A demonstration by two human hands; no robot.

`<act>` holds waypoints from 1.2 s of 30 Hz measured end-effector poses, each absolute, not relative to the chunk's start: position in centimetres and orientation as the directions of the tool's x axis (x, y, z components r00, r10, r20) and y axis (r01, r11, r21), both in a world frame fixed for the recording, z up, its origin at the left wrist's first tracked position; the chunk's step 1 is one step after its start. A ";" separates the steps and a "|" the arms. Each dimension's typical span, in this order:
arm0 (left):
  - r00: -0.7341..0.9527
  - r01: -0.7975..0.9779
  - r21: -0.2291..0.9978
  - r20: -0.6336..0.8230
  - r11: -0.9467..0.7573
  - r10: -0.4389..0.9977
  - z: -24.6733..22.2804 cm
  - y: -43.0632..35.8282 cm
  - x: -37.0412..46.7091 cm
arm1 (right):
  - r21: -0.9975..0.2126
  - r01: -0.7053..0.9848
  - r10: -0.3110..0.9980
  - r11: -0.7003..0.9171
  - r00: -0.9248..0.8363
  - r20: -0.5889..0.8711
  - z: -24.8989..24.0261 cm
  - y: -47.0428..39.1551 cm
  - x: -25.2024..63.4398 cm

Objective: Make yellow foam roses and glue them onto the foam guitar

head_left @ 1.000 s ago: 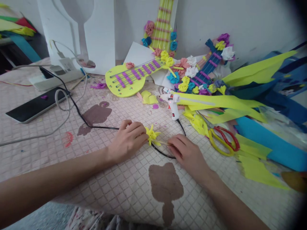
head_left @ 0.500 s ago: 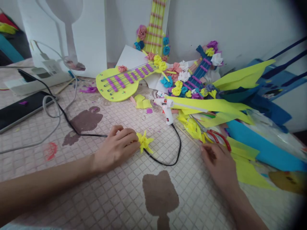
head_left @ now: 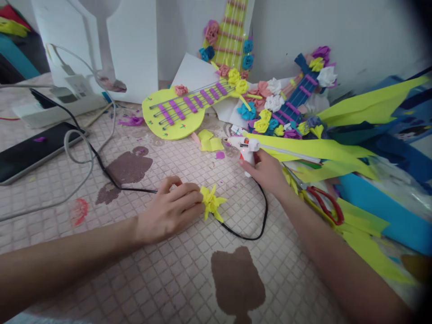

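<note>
My left hand (head_left: 173, 208) is closed on a yellow paper flower (head_left: 212, 203), whose pointed petals spread out past the fingertips. Beneath the flower runs the black cord (head_left: 248, 237) of the glue gun. My right hand (head_left: 268, 171) is wrapped round the handle of the white glue gun (head_left: 247, 146), thumb on the near side. The gun's nozzle points left, and a glue stick (head_left: 297, 154) sticks out at its back. A red-handled pair of scissors (head_left: 326, 202) lies to the right of my right forearm, on yellow paper.
Behind stand a yellow paper guitar (head_left: 175, 128) and a blue one (head_left: 297, 101) with paper flowers. A phone-like black slab (head_left: 33, 150), a power strip (head_left: 43, 110) and cables lie at left. Yellow sheets (head_left: 364, 153) and blue paper (head_left: 381, 213) are heaped at right.
My right hand has moved from beside the scissors up and left onto the glue gun and taken hold of its handle. The left hand still holds the flower. The view has shifted slightly.
</note>
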State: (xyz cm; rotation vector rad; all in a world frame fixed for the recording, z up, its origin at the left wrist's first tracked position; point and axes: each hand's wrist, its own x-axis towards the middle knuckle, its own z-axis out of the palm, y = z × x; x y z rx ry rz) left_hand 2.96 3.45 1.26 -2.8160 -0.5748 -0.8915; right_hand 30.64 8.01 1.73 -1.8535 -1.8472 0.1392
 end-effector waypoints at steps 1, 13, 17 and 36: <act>0.755 0.391 -0.001 0.573 -0.921 0.320 1.3 3.5 3.0 | -0.431 0.901 0.959 0.041 0.085 0.269 1.6 8.7 30.3; 0.756 0.381 0.087 0.544 -0.921 0.364 1.7 4.0 2.8 | -0.667 0.743 0.997 0.055 -0.009 0.073 6.0 0.9 30.2; 0.758 0.385 0.097 0.534 -0.918 0.375 1.6 4.0 2.9 | -0.570 0.812 0.992 0.122 -0.076 0.103 6.3 -2.4 30.7; 0.761 0.395 0.023 0.551 -0.918 0.342 1.8 3.9 3.3 | -0.269 0.901 0.937 0.341 -0.349 0.018 7.1 -4.6 29.4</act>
